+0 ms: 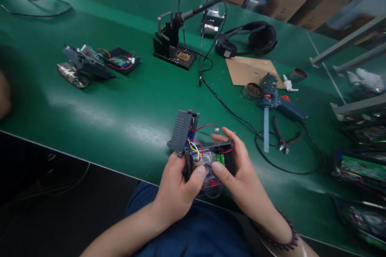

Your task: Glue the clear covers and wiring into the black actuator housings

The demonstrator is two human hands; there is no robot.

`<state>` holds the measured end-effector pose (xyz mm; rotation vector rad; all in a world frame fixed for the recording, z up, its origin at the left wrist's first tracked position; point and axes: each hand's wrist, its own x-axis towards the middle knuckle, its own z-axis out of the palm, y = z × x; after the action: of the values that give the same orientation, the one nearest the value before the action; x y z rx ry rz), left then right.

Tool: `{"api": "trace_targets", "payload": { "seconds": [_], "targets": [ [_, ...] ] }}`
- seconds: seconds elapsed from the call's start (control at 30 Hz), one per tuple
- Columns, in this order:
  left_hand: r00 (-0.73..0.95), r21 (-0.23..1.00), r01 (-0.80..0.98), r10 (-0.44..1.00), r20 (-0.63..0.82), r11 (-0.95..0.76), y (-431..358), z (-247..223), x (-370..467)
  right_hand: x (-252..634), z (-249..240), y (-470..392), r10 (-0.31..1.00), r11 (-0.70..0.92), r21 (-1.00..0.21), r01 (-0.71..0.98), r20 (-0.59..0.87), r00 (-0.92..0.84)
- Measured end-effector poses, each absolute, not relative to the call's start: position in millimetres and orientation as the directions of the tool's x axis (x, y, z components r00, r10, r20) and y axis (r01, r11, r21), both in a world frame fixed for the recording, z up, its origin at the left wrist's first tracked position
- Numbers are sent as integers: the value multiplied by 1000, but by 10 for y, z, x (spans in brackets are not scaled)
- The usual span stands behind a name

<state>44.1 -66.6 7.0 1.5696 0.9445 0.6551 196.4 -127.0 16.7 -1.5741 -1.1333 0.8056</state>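
Both my hands hold one small electronic device (202, 153) at the near edge of the green table (126, 120). It has a black housing, a clear plastic part, a green board and red, yellow and blue wires. A grey ribbed cover (181, 131) stands open at its left. My left hand (176, 190) grips the left side, thumb on the clear part. My right hand (241, 172) wraps the right side, thumb pressing next to the left thumb.
Farther back sit a soldering iron in its stand (172, 44), black headphones (253, 39), a cardboard sheet (251, 71), a blue glue gun (276, 100) with pliers (282, 136) and a black cable. Another opened device (96, 62) lies at the left. Circuit boards fill the right edge (358, 168).
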Motion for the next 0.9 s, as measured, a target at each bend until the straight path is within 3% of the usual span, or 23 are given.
{"api": "trace_targets", "payload": {
  "seconds": [0.13,0.3,0.53,0.73,0.9],
  "targets": [
    [504,963,266,857,-109,-35,-680,64,428,1956,147,-1218,944,4,-985,175,61,326],
    [453,958,283,876,-166,35,-678,66,458,1995,106,-1216,937,50,-981,187,111,331],
    [419,985,156,908,-1,-71,-689,18,507,2063,91,-1249,976,-36,-994,105,-13,217],
    [503,991,100,855,-130,91,-562,53,465,2016,71,-1190,958,-49,-998,37,-36,284],
    [576,945,26,768,-281,326,-510,81,509,1989,85,-1165,950,-47,-998,41,-32,310]
  ]
}}
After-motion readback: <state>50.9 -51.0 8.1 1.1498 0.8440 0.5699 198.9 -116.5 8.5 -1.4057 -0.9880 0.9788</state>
